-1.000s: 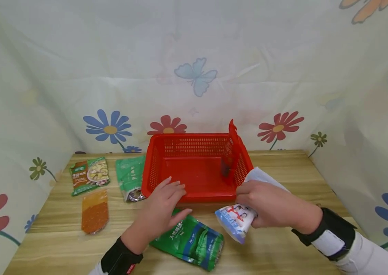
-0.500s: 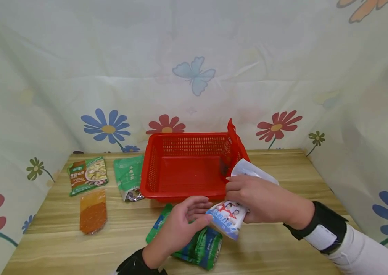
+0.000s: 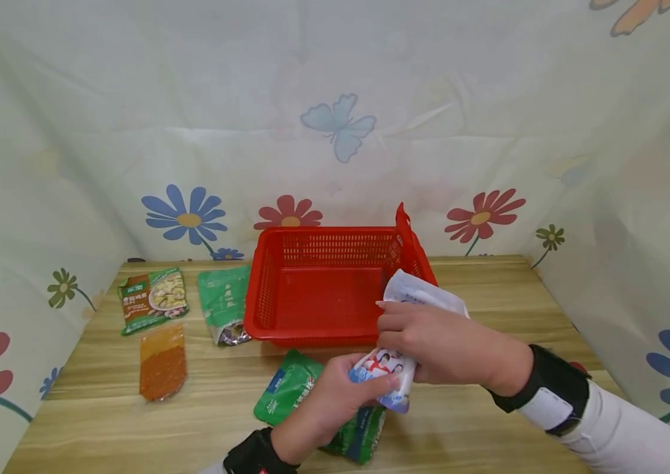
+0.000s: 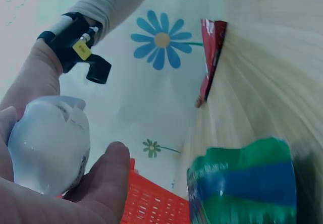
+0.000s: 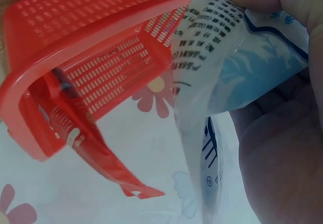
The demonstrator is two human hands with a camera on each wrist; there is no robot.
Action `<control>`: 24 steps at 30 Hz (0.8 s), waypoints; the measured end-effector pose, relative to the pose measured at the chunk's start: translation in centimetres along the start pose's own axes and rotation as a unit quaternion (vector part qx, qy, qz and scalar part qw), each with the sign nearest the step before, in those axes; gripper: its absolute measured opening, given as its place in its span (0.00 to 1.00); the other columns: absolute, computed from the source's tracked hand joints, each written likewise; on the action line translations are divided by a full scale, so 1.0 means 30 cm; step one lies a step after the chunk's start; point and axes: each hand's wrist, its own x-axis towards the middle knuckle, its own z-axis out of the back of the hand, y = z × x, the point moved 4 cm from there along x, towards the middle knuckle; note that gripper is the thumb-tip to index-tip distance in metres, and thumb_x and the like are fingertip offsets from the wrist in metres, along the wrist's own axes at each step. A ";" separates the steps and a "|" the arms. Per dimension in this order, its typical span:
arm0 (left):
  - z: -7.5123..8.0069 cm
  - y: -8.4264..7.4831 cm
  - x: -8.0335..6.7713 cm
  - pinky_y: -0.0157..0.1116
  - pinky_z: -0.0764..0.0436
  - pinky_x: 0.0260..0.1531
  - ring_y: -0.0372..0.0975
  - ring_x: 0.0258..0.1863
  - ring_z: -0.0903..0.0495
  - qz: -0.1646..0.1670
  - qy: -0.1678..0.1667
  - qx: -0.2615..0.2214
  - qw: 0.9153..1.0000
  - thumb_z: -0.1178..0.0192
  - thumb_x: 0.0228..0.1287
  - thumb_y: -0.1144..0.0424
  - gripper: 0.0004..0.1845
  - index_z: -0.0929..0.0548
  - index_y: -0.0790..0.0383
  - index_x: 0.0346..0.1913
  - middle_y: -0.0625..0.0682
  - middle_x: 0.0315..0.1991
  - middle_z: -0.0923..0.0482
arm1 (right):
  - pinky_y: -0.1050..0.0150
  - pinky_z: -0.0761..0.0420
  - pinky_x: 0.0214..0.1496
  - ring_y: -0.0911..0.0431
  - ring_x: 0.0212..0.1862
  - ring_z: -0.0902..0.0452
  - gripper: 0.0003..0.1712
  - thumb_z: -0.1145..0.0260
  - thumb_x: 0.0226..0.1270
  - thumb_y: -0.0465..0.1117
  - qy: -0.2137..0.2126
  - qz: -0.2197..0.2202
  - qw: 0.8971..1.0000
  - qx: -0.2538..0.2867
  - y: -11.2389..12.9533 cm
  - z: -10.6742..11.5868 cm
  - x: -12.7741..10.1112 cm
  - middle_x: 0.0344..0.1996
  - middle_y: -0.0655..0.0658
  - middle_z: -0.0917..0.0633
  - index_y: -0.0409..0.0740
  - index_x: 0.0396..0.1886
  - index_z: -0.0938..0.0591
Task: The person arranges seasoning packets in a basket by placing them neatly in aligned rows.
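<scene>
Pouch point(image 3: 396, 342): I see my right hand point(image 3: 435, 345) gripping it, left hand point(image 3: 340, 395) pinching its lower end, beside the basket point(image 3: 323, 289).

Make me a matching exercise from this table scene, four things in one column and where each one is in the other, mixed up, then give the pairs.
Things:
1. white packet
2. red basket
3. orange pouch
4. green and blue bag

Places:
A. flat on the table, partly under the left hand
B. held by both hands; right hand on top
C. at the back middle of the table
D. on the left, in front of a green soup packet

Pairs: 1-B, 2-C, 3-D, 4-A
</scene>
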 end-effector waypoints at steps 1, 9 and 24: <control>-0.003 0.001 0.000 0.34 0.15 0.44 0.39 0.39 0.15 0.004 0.001 -0.003 1.000 0.29 0.64 0.48 0.23 0.17 0.56 0.57 0.48 0.45 0.11 | 0.52 0.20 0.67 0.55 0.63 0.22 0.27 0.18 0.51 0.55 0.000 0.005 1.000 -0.005 0.004 -0.002 0.004 0.48 0.57 0.13 0.55 0.51 0.14; -0.013 0.002 -0.013 0.35 0.14 0.44 0.39 0.40 0.14 -0.001 -0.015 -0.032 0.999 0.30 0.66 0.49 0.23 0.18 0.58 0.58 0.49 0.46 0.12 | 0.52 0.22 0.69 0.57 0.60 0.23 0.29 0.17 0.49 0.56 -0.028 0.033 0.998 -0.036 0.016 0.000 0.020 0.47 0.56 0.13 0.54 0.51 0.15; 0.018 -0.024 -0.015 0.34 0.14 0.46 0.40 0.43 0.15 -0.083 -0.079 -0.052 0.992 0.32 0.67 0.48 0.27 0.20 0.59 0.63 0.52 0.50 0.13 | 0.51 0.17 0.63 0.48 0.73 0.31 0.47 0.15 0.48 0.49 -0.130 -0.004 0.991 -0.034 -0.005 0.019 -0.010 0.70 0.48 0.23 0.49 0.71 0.23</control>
